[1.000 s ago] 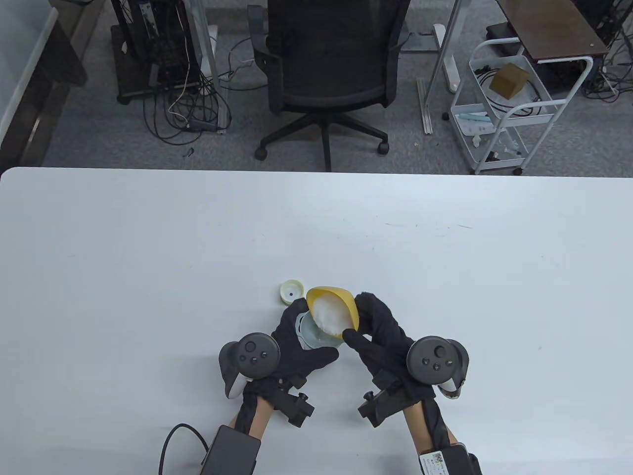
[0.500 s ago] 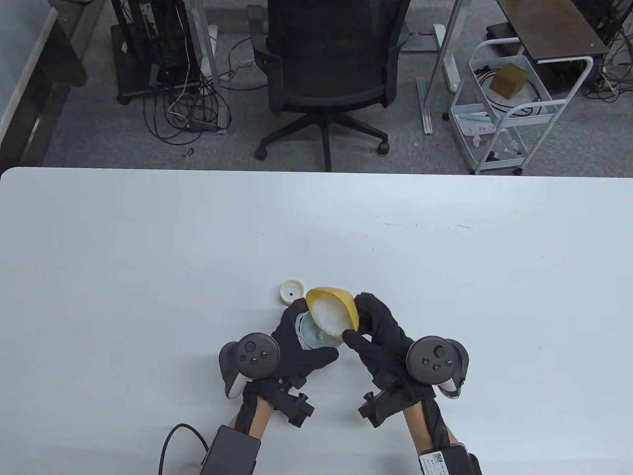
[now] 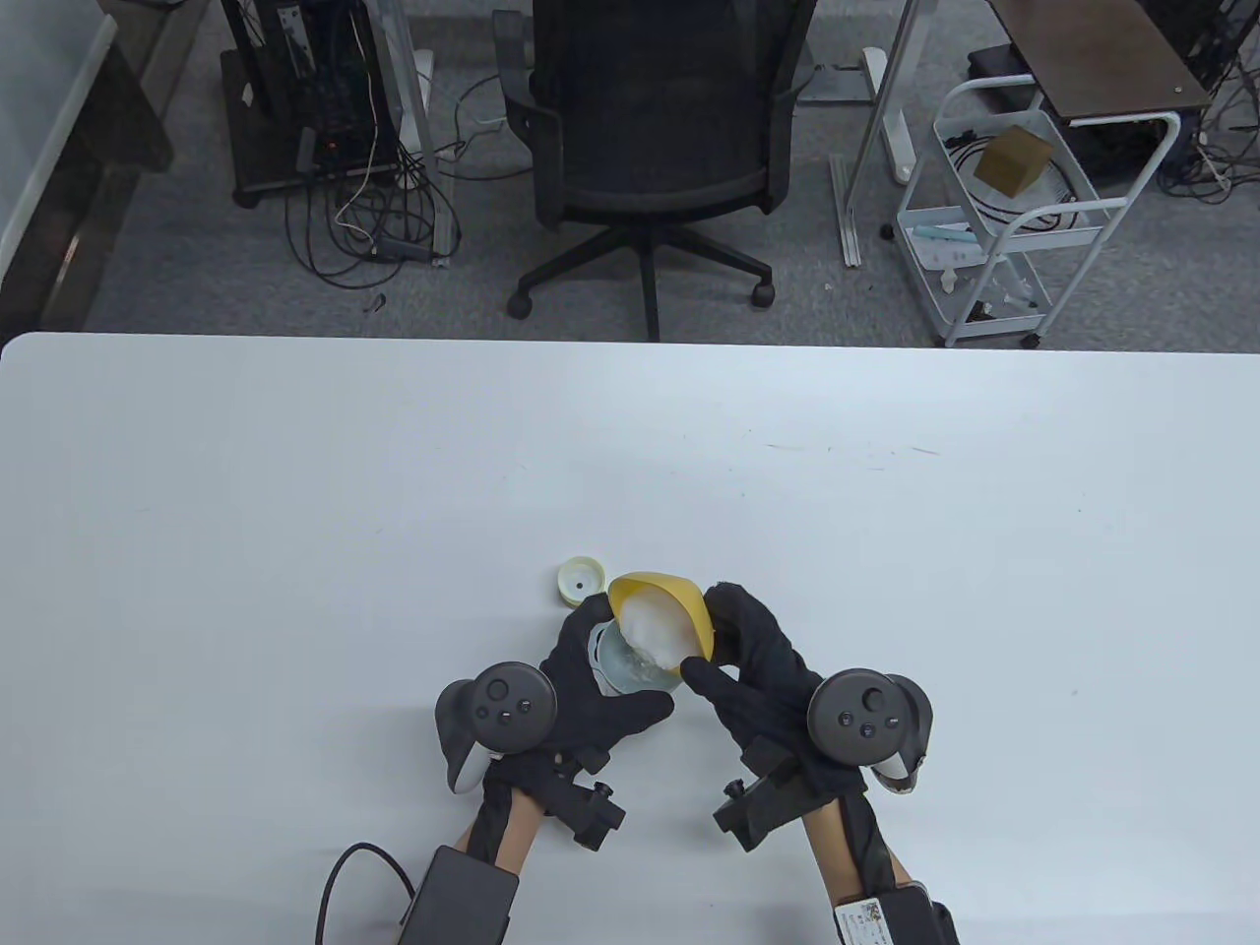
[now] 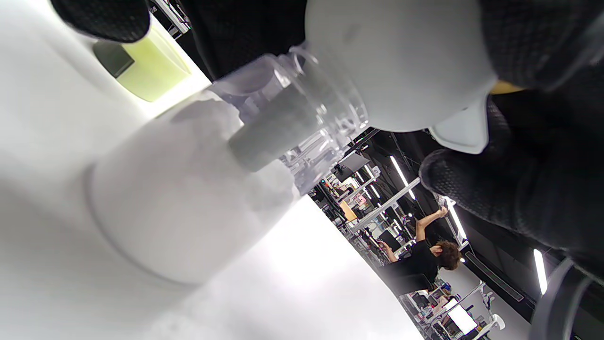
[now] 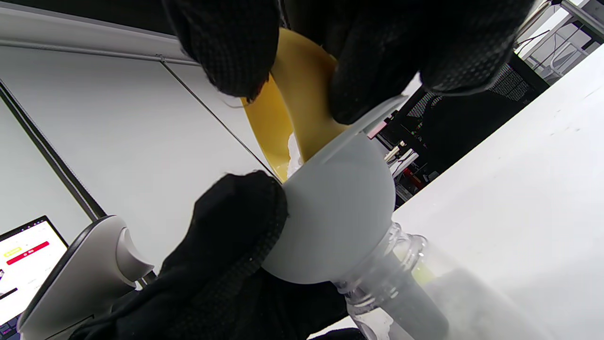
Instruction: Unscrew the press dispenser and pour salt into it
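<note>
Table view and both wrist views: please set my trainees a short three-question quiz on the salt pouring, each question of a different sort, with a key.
1. True or false: the funnel sits in the neck of the clear dispenser bottle.
2. Which hand holds the tilted yellow bowl of salt? A) the left hand B) the right hand C) neither
3. Fill the gap: the pale yellow-green cap lies on the table, just ____ the bottle as the table view shows it.

Key: 1 true; 2 B; 3 beyond (on the far side, towards the chair).
</note>
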A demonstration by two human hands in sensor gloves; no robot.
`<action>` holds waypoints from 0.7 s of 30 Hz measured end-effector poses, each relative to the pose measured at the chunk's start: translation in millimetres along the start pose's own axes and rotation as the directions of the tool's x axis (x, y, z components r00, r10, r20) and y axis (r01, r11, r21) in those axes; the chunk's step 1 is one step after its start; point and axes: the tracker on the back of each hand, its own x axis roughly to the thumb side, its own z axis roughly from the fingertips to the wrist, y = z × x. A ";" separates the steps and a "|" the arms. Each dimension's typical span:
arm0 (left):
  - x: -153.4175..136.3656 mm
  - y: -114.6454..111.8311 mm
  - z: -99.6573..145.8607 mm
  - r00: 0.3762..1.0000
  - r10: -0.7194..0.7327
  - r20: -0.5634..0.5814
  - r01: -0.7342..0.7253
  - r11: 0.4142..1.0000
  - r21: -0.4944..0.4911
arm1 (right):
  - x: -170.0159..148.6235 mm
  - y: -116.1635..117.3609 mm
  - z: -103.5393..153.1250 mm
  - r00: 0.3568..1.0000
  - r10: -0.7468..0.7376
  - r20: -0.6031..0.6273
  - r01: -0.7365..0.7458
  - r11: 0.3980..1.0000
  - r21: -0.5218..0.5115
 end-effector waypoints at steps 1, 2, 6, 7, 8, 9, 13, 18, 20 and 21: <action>0.0 0.0 0.0 1.000 0.000 0.000 0.000 1.000 0.000 | 0.0 0.0 0.0 1.000 0.000 0.000 0.000 1.000 0.000; 0.0 0.0 0.0 1.000 0.000 0.000 0.000 1.000 0.000 | 0.0 0.2 0.1 1.000 -0.001 0.000 0.001 1.000 0.000; 0.0 0.0 0.0 1.000 0.000 0.000 0.000 1.000 0.000 | 0.1 0.3 0.1 1.000 0.001 0.000 -0.001 1.000 0.002; 0.0 0.0 0.0 1.000 0.000 0.000 0.000 1.000 0.000 | 0.1 0.4 0.1 1.000 0.002 0.000 -0.002 1.000 0.002; 0.0 0.0 0.0 1.000 0.000 0.000 0.000 1.000 0.000 | 0.0 0.4 0.1 1.000 0.002 0.000 -0.002 1.000 0.002; 0.0 0.0 0.0 1.000 0.000 0.000 0.000 1.000 0.000 | 0.0 0.5 0.1 1.000 0.001 0.001 -0.001 1.000 0.002; 0.0 0.0 0.0 1.000 0.000 0.000 0.000 1.000 0.000 | -0.1 0.5 0.1 1.000 0.003 0.002 -0.003 1.000 0.003; 0.0 0.0 0.0 1.000 0.000 0.000 0.000 1.000 0.000 | -0.1 0.5 0.1 1.000 0.004 0.002 -0.004 1.000 0.003; 0.0 0.0 0.0 1.000 0.000 0.000 0.000 1.000 0.000 | -0.1 0.6 0.1 1.000 0.004 0.002 -0.004 1.000 0.003; 0.0 0.0 0.0 1.000 0.000 0.000 0.000 1.000 0.000 | -0.1 0.6 0.1 1.000 0.004 0.002 -0.004 1.000 0.003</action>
